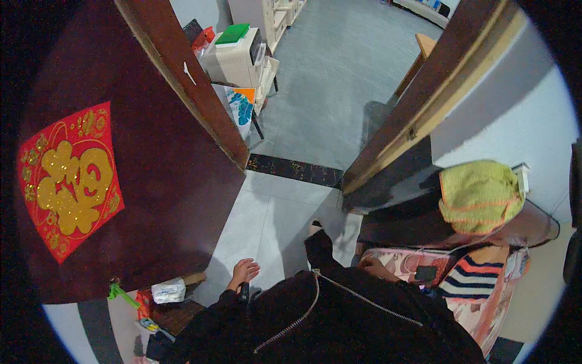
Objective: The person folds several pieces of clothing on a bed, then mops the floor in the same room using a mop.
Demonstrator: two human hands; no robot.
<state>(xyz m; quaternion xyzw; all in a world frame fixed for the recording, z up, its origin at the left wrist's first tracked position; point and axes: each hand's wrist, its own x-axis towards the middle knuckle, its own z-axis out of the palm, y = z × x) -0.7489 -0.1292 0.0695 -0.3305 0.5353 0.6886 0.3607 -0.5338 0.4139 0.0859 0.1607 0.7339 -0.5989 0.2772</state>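
My left hand hangs over the pale tiled floor with its fingers apart and nothing in it. A black band sits at that wrist. On the other side of my body, my right hand is partly hidden by my dark sleeve. It is nearest to a pink patterned cover, and its fingers are too indistinct to read. My black shoe stands on the floor before a doorway.
A dark door with a red and gold decoration stands open at left. Beyond a black threshold lies a grey floor with a white appliance. A yellow-green towel hangs at right above a striped cloth.
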